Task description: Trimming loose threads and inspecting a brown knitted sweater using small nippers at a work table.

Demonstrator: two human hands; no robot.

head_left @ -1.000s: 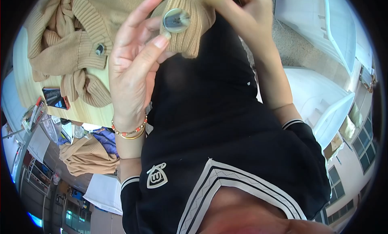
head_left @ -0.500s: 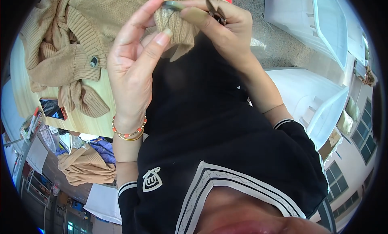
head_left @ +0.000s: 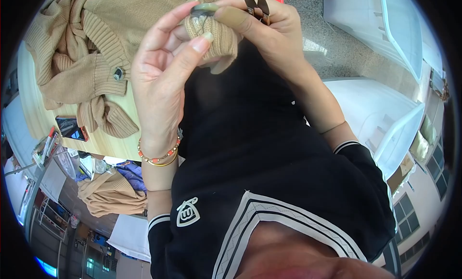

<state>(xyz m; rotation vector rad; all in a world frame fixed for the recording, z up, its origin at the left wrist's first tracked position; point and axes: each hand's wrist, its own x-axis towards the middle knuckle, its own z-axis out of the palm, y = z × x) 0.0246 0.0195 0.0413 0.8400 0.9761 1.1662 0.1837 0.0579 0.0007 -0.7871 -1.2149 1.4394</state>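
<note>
A tan ribbed knit edge (head_left: 211, 40) is bunched up in front of me, belonging it seems to the tan cardigan (head_left: 113, 21) spread to the left. My left hand (head_left: 161, 86) grips this edge, thumb pressed on the ribbing and fingers behind it. On top of the fold sits a grey-green button (head_left: 204, 9), with pale and dark thread under it. My right hand (head_left: 276, 38) has its thumb against the button's right side. Small dark thread snips (head_left: 256, 8) rest in that same hand, blades pointing up and apart. Its other fingertips are hidden.
A second dark button (head_left: 118, 74) shows on the cardigan, which lies on a light wooden table (head_left: 38, 117). A phone (head_left: 71, 128) lies near the table's edge. Another tan knit piece (head_left: 113, 194) lies beyond it. Translucent plastic bins (head_left: 370, 110) stand to the right.
The snips have swung upward, so both blades now show more clearly. The knit edge has turned a little in my hands, showing thread beneath the button. The whole view has shifted slightly.
</note>
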